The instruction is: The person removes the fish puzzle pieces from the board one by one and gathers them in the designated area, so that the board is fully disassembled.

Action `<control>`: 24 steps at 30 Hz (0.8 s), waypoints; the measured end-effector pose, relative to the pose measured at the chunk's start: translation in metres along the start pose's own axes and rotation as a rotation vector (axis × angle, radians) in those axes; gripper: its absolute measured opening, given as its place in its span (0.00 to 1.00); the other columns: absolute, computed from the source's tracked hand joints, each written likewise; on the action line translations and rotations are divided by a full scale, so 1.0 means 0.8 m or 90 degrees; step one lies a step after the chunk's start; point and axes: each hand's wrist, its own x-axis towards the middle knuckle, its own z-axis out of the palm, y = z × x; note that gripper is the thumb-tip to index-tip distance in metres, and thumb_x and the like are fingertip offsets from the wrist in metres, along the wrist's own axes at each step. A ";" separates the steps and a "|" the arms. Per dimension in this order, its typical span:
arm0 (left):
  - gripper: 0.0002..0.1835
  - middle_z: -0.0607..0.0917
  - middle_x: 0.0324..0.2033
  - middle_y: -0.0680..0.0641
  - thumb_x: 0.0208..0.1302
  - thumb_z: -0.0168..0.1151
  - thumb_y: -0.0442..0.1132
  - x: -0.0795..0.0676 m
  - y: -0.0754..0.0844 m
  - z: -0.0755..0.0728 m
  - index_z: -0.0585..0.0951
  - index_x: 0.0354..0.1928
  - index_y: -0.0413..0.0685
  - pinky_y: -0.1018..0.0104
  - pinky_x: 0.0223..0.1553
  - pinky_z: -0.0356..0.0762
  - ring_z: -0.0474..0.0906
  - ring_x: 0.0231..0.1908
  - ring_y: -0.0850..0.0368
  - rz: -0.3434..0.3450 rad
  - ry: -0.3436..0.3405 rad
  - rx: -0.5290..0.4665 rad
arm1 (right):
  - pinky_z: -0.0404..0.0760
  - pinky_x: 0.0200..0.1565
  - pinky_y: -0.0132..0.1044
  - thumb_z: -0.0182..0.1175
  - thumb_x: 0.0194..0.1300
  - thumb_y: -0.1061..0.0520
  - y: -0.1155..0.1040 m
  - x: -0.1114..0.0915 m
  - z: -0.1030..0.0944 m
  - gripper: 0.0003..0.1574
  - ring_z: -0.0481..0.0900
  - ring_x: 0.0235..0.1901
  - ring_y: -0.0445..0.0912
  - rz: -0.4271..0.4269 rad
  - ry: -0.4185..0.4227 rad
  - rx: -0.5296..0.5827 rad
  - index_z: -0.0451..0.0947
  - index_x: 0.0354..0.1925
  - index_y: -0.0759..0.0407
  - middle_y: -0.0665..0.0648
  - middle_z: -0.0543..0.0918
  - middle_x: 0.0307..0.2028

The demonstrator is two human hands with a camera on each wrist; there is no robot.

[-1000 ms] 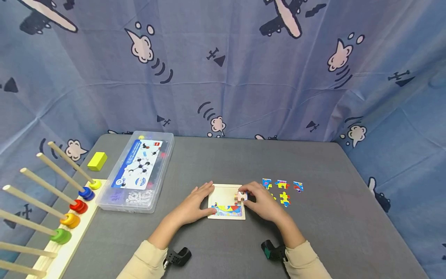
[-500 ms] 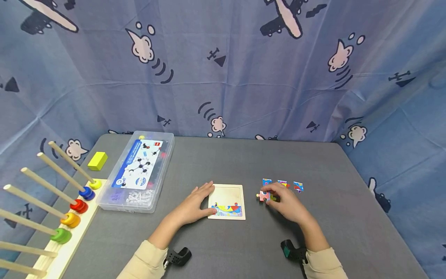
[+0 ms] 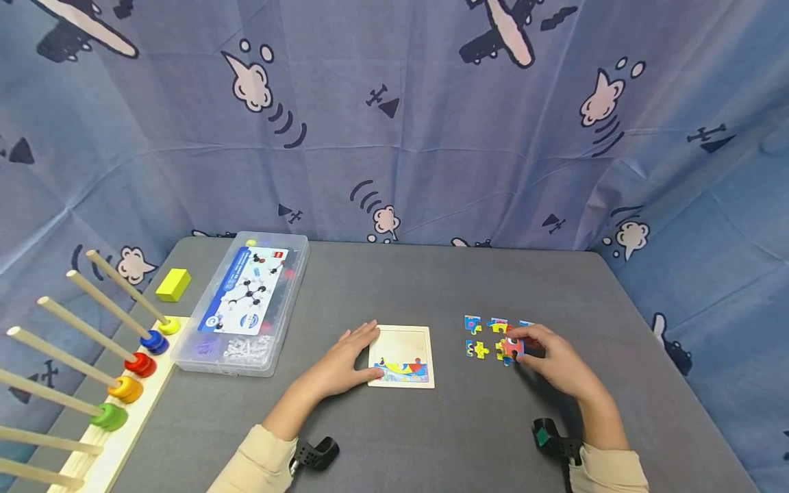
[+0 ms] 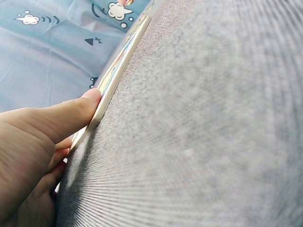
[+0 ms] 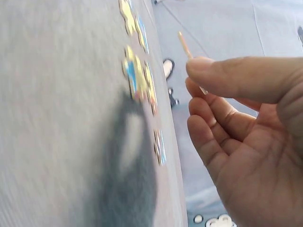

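Observation:
My left hand (image 3: 345,361) lies along the left side of a small square wooden puzzle board (image 3: 401,339), its fingers extended and the thumb pressing on the near left corner. A coloured picture strip fills the near part of the board; bare wood shows above it. Over to the right, my right hand (image 3: 557,359) pinches a red jigsaw piece (image 3: 512,347) between thumb and fingers. In the right wrist view that piece (image 5: 183,45) is raised over the table, seen edge-on. Several other jigsaw pieces (image 3: 472,324) lie beneath and beside it, one partly covered by the held piece.
On the left stand a clear plastic case (image 3: 240,305) with a molecule-model label and a wooden peg rack (image 3: 142,394) with coloured rings. A yellow block (image 3: 173,285) sits behind the rack. A patterned blue curtain (image 3: 394,123) hangs behind the grey table (image 3: 382,287).
My right hand has moved from the board rightward to the loose pieces, carrying the jigsaw piece, which now shows its red face. My left hand has stayed on the board.

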 end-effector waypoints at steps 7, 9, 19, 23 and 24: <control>0.40 0.60 0.71 0.41 0.58 0.66 0.47 0.000 0.000 0.000 0.63 0.68 0.36 0.44 0.72 0.46 0.53 0.71 0.44 -0.002 0.000 -0.003 | 0.78 0.48 0.34 0.64 0.59 0.64 0.026 -0.012 -0.011 0.19 0.76 0.48 0.48 0.014 0.009 -0.006 0.79 0.50 0.60 0.59 0.78 0.48; 0.40 0.60 0.71 0.41 0.58 0.66 0.47 0.000 0.000 0.000 0.63 0.68 0.36 0.44 0.72 0.46 0.53 0.71 0.44 -0.003 0.000 -0.001 | 0.77 0.46 0.32 0.64 0.58 0.64 0.031 -0.014 -0.012 0.19 0.75 0.47 0.44 0.022 0.013 -0.006 0.79 0.50 0.60 0.60 0.79 0.48; 0.40 0.60 0.71 0.42 0.59 0.66 0.48 0.000 -0.001 0.001 0.63 0.68 0.37 0.46 0.72 0.45 0.53 0.72 0.45 -0.008 -0.002 0.001 | 0.77 0.45 0.36 0.65 0.57 0.64 0.046 -0.019 -0.008 0.19 0.76 0.47 0.52 0.064 -0.001 0.001 0.80 0.49 0.62 0.63 0.79 0.47; 0.40 0.60 0.71 0.41 0.58 0.66 0.48 0.000 -0.001 0.001 0.64 0.68 0.36 0.45 0.72 0.46 0.53 0.71 0.44 -0.004 0.001 0.002 | 0.76 0.45 0.37 0.65 0.56 0.65 0.052 -0.019 -0.003 0.19 0.75 0.48 0.54 0.064 0.003 0.001 0.80 0.48 0.62 0.63 0.78 0.47; 0.40 0.60 0.71 0.41 0.58 0.66 0.48 0.000 0.000 0.001 0.64 0.68 0.36 0.45 0.72 0.46 0.53 0.71 0.44 -0.004 0.001 0.003 | 0.76 0.45 0.36 0.65 0.56 0.66 0.054 -0.019 -0.001 0.19 0.75 0.47 0.53 0.058 0.008 0.001 0.80 0.48 0.63 0.63 0.78 0.46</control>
